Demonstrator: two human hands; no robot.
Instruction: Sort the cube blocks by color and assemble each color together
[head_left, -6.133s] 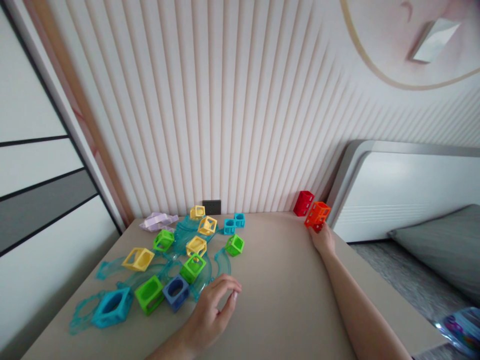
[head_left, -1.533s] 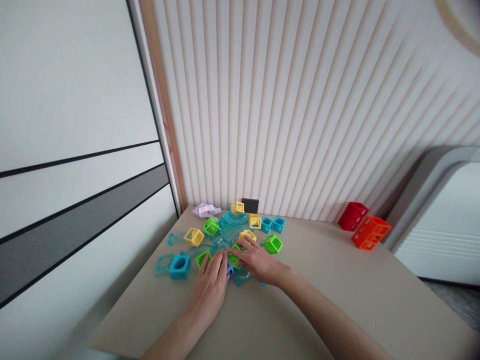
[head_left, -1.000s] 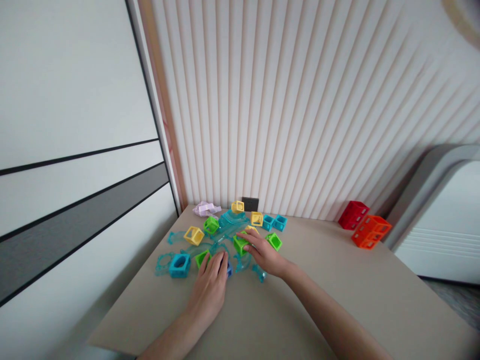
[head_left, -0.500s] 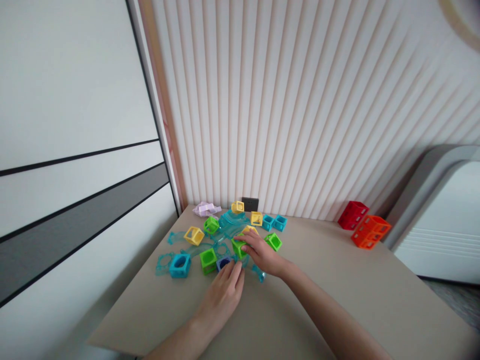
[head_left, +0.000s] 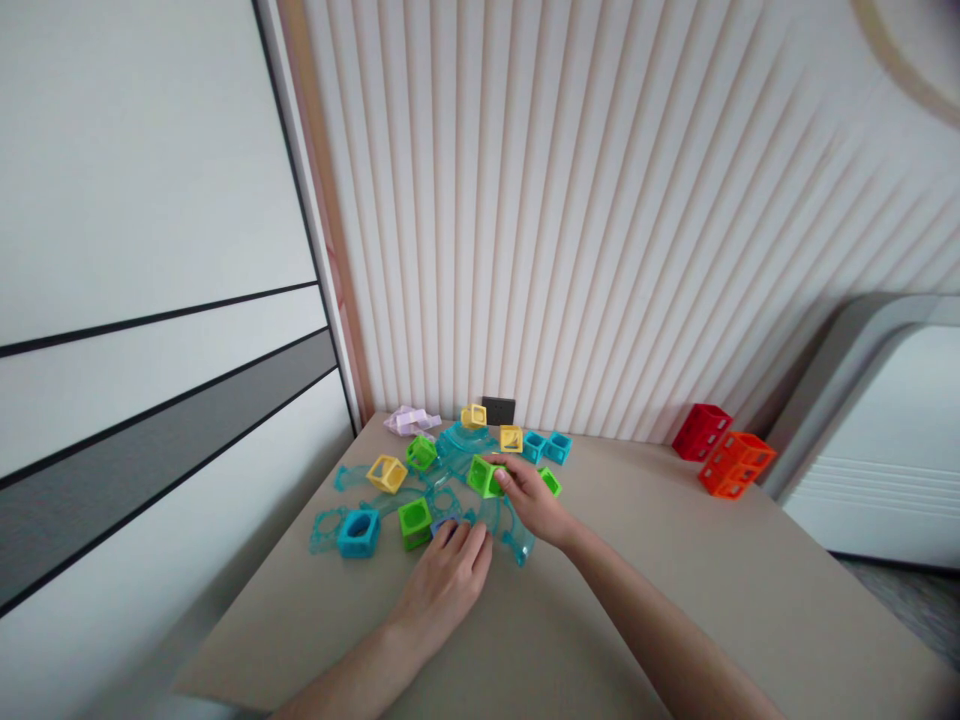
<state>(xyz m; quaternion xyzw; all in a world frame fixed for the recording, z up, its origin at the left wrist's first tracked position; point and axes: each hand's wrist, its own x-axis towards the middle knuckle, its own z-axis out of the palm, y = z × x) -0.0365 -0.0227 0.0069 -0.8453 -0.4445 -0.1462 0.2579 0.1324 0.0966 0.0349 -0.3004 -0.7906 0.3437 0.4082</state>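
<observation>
My right hand (head_left: 534, 503) grips a green open-frame cube (head_left: 482, 476) between thumb and fingers, just over the heap of toy pieces. My left hand (head_left: 448, 578) lies flat on the beige table (head_left: 675, 590), its fingertips resting on a dark blue cube (head_left: 441, 522) that they mostly hide. Beside it stands another green cube (head_left: 415, 521), with a cyan cube (head_left: 358, 531) further left. Clear teal curved track pieces (head_left: 517, 538) lie under and around both hands.
Yellow cubes (head_left: 386, 472), a green cube (head_left: 421, 452), a cyan pair (head_left: 547, 446) and a lilac piece (head_left: 411, 420) lie towards the ribbed wall. A red cube (head_left: 703, 432) and an orange block (head_left: 735, 463) stand far right, by a white headboard (head_left: 877, 450). A black socket (head_left: 498, 410) sits at the wall.
My right hand came back from the orange block to the heap, closed on the green cube and raised it slightly. My left hand slid right, uncovering a green cube.
</observation>
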